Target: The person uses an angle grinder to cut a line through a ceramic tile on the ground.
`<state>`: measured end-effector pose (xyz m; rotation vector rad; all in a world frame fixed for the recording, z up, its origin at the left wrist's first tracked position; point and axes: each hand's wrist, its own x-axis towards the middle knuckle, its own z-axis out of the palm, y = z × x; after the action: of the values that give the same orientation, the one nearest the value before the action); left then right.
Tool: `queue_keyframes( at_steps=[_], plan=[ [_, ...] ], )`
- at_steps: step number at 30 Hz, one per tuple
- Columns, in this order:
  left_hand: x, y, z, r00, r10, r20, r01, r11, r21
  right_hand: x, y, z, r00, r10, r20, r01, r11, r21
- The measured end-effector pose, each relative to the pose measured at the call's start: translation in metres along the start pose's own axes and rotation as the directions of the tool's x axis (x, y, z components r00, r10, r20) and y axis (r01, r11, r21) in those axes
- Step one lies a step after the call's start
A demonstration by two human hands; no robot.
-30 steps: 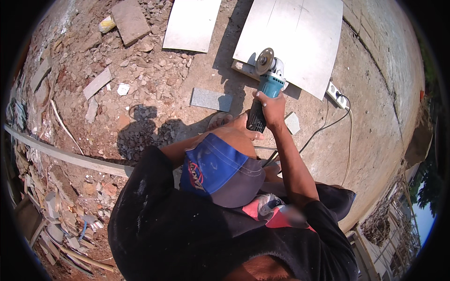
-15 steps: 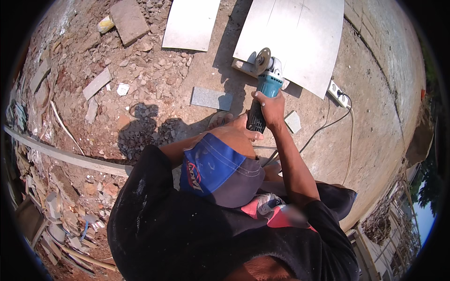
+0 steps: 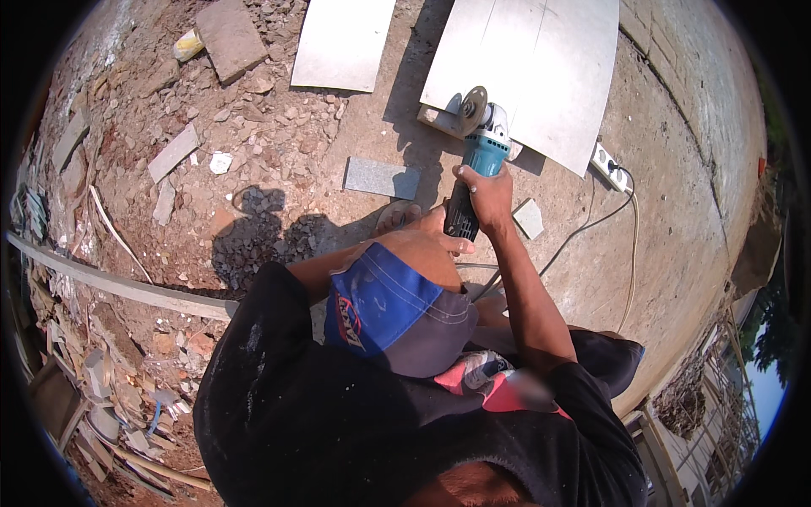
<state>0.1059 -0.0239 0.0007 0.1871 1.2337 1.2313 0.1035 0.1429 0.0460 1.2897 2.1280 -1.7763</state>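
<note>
Head view: both of the wearer's bare hands are on one angle grinder (image 3: 484, 155), ahead of the left knee (image 3: 414, 252).
Right hand (image 3: 492, 194): wrapped around the grinder at mid-body, thumb across the left side; the hand nearer the disc.
Left hand (image 3: 432, 221): clasped at the black rear end, lower and closer to the knee; some of its fingers are hidden.
Grinder axis: long axis runs away from the wearer, rear end lower left, metal gear head (image 3: 498, 123) upper right.
Disc (image 3: 475, 110): ahead of both hands, on the left of the gear head, its face turned partly toward the wearer.
Disc to sheet: the disc overlaps the left part of the near edge of the large white sheet (image 3: 541, 68) in this view; whether they touch cannot be told. Dark lines mark the far part of the sheet.
Support: a block (image 3: 443, 125) shows under the near left edge.
Left of hands: a grey slab (image 3: 380, 178) lies flat on the ground; a smaller white sheet (image 3: 342, 44) lies beyond it.
Right of hands: a pale tile piece (image 3: 528, 220) lies near the right forearm; a white power strip (image 3: 602, 166) with a black cable (image 3: 577, 235) is farther out.
</note>
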Motion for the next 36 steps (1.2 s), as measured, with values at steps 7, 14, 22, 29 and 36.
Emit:
queue_keyframes(
  at_steps=[7, 14, 22, 29, 36],
  plan=[
    [-0.008, 0.016, -0.001, 0.997, -0.073, 0.005, 0.072, 0.996, 0.046, -0.002, -0.003, 0.002, 1.000, 0.018, -0.012, -0.018, 1.000, 0.000],
    [-0.005, 0.015, 0.000, 0.998, -0.055, 0.017, 0.054, 0.998, 0.013, 0.003, 0.003, 0.000, 0.999, 0.018, -0.034, -0.019, 0.999, -0.036],
    [0.018, -0.021, -0.001, 0.997, 0.064, 0.054, -0.059, 0.995, -0.082, 0.002, -0.007, 0.000, 0.999, 0.042, -0.013, -0.042, 0.998, -0.051],
    [0.007, 0.004, 0.000, 0.996, 0.077, 0.042, -0.073, 0.993, -0.093, 0.001, -0.018, 0.000, 0.998, 0.057, -0.014, -0.058, 0.998, -0.025],
    [0.010, 0.002, 0.000, 0.998, 0.062, 0.024, -0.059, 0.992, -0.111, 0.008, -0.012, 0.001, 1.000, 0.022, -0.014, -0.022, 1.000, -0.008]
  ],
)
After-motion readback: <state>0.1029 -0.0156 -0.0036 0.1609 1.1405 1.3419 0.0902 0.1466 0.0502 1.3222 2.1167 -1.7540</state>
